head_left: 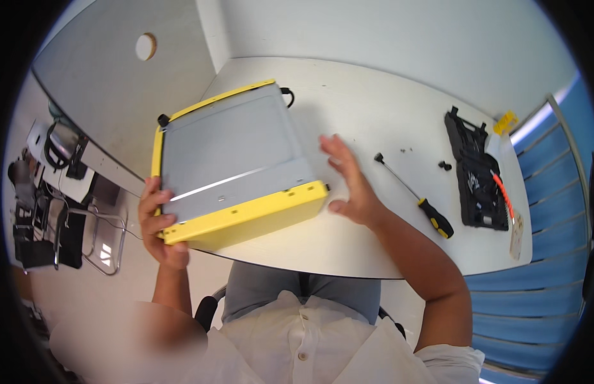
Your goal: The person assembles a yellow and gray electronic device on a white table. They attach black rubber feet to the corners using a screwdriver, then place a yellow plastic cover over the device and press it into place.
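Note:
A box-shaped appliance (236,141) with yellow sides and a flat grey metal panel facing up sits at the left of the white table. My left hand (157,224) grips its near left corner, fingers on the panel edge and thumb low on the yellow side. Off its right side, my right hand (353,185) holds nothing, its fingers spread apart. A black knob-like foot (163,120) shows at the far left corner, and a black cord (287,96) loops out at the far right one. The appliance's underside is hidden.
To the right lies a screwdriver (436,217) with a black and yellow handle. Beyond it are small screws (406,150), black feet (445,166), an unfolded black tool case (473,173) and an orange-handled tool (501,192). The white table (348,256) has a curved front edge.

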A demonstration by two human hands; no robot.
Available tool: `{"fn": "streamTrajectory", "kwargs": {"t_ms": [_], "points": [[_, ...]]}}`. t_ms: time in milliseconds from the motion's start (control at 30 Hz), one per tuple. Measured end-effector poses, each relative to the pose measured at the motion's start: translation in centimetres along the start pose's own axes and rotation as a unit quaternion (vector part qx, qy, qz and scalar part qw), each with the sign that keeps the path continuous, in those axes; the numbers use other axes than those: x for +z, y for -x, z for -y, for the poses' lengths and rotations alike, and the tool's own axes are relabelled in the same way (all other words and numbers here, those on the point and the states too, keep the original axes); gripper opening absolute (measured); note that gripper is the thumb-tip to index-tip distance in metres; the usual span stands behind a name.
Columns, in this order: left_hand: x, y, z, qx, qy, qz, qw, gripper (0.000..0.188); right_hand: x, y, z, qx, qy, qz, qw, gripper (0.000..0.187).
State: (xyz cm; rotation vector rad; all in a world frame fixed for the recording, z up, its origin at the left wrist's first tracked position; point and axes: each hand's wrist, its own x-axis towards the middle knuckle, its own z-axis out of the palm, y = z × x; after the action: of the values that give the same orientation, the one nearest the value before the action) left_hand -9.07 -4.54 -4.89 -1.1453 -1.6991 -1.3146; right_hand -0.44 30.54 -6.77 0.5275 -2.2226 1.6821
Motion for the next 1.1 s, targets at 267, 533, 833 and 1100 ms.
{"fn": "streamTrajectory", "kwargs": {"t_ms": [267,533,833,1100], "points": [[-1.0,0.0,1.4,0.025,-0.022,-0.001,0.999,0.055,3.5,0.9,1.3,0.103,0.100,0.149,0.978,0.116],[-1.9,0.7,2.3,-0.017,-0.032,-0.037,0.999,0.056,4.1,2.2,1.2,0.112,0.418,0.198,0.879,0.113],[-2.0,1.0,1.9,-0.038,0.045,-0.026,0.998,0.046,3.0,1.1,1.1,-0.174,0.133,0.095,0.971,0.128],[-1.3,1.4,2.0,-0.181,0.236,-0.079,0.952,0.102,4.8,0.2,0.9,-0.271,0.076,-0.032,0.959,0.122]]}}
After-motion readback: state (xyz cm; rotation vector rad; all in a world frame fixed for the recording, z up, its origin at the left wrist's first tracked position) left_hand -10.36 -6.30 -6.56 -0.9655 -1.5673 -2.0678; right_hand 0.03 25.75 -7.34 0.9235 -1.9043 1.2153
